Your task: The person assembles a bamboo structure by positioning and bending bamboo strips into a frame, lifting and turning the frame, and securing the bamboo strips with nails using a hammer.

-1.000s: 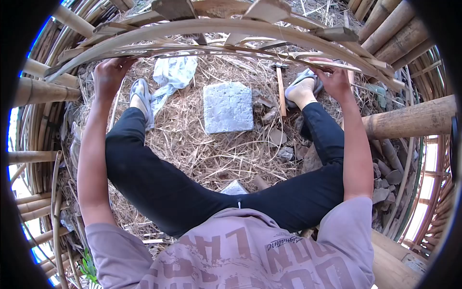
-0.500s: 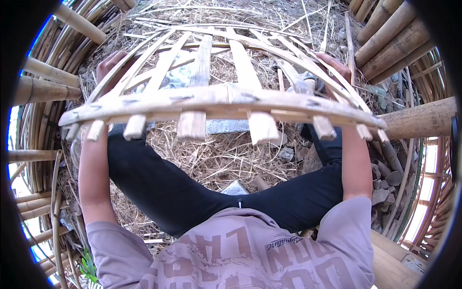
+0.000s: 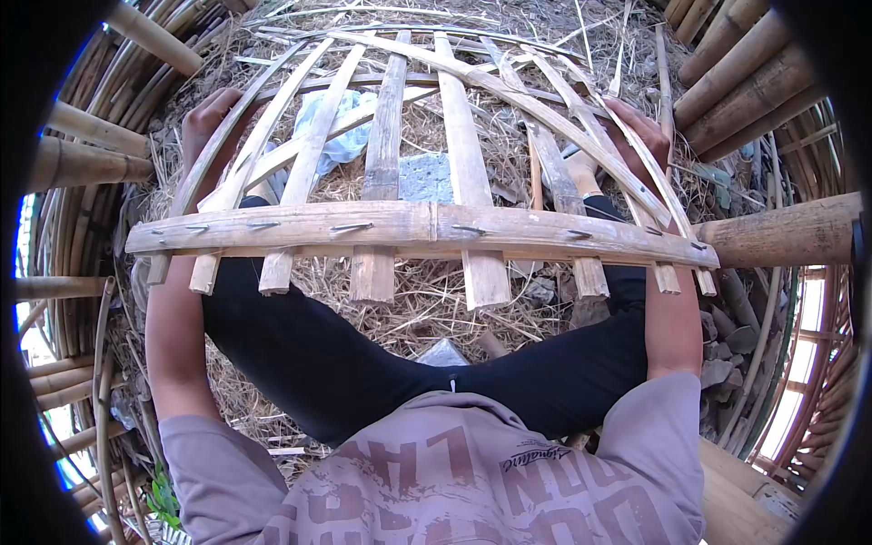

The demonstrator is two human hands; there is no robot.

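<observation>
A bamboo slat panel (image 3: 391,222) spans the space in front of my body, with several flat slats fanned under a near crossbar. Bent nails or pins stick out along that crossbar. My left hand (image 3: 214,120) is closed around the panel's left side, its fingers partly hidden by the outer slat. On the opposite side my right hand (image 3: 639,136) grips the edge, partly behind the outer slats. A diagonal strip (image 3: 509,91) crosses over the slats toward the right. The near slat ends hang over my spread legs.
Below the panel lie a grey block (image 3: 425,177), a pale blue plastic bag (image 3: 336,132) and dry straw (image 3: 363,322). Bamboo poles (image 3: 745,82) stand at the right, with another pole (image 3: 790,225) reaching in. Broken stones (image 3: 727,350) lie beside my right leg.
The panel's near crossbar and slat ends have come down in view, toward my body. The grey block now shows between the slats above the crossbar. Both hands keep their hold on the sides.
</observation>
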